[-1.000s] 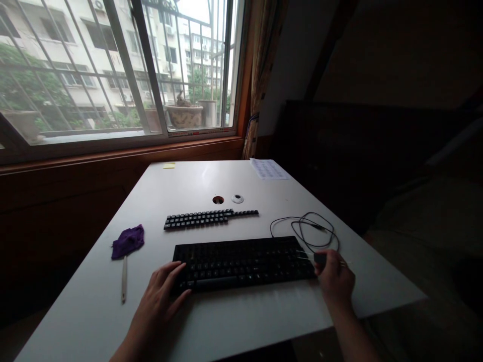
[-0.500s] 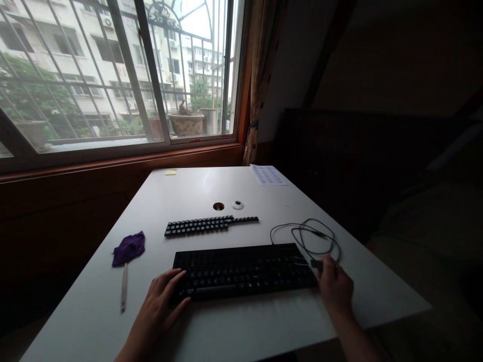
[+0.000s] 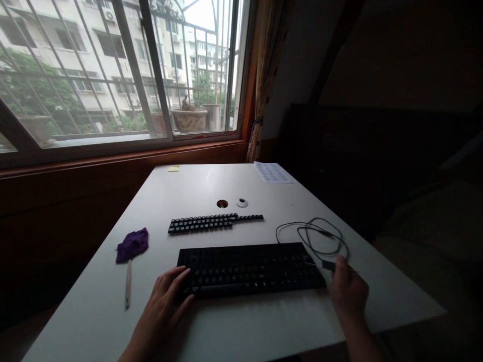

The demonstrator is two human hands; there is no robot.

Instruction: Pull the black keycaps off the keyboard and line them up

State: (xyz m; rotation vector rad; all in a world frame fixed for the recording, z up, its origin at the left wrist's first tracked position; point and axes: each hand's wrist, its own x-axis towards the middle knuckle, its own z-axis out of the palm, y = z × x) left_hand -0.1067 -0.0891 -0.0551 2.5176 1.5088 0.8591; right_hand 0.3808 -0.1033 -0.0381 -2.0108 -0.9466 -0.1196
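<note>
A black keyboard [image 3: 241, 271] lies in front of me, with keys missing from its upper rows. My left hand [image 3: 166, 294] rests on its left end, fingers stretched out and apart, the thumb by the front edge. At the right end, my right hand [image 3: 349, 286] is closed round the dark handle of a keycap puller [image 3: 327, 264]. The puller's thin wires point left over the keyboard's right-hand keys; whether they touch a key I cannot tell. Behind the keyboard, removed keycaps [image 3: 202, 223] are lined up in rows on the white table [image 3: 226, 327].
The keyboard's cable [image 3: 313, 236] is coiled at the right rear. A purple cloth [image 3: 133, 245] and a slim brush-like stick [image 3: 128, 286] lie on the left. Farther back are a cable hole [image 3: 222, 204], its white ring cover [image 3: 242, 202], printed paper [image 3: 274, 172] and yellow sticky notes [image 3: 174, 168].
The view has shifted slightly. My right hand, with the keycap puller, has moved a little to the right relative to the keyboard. My left hand stays on the keyboard's left end.
</note>
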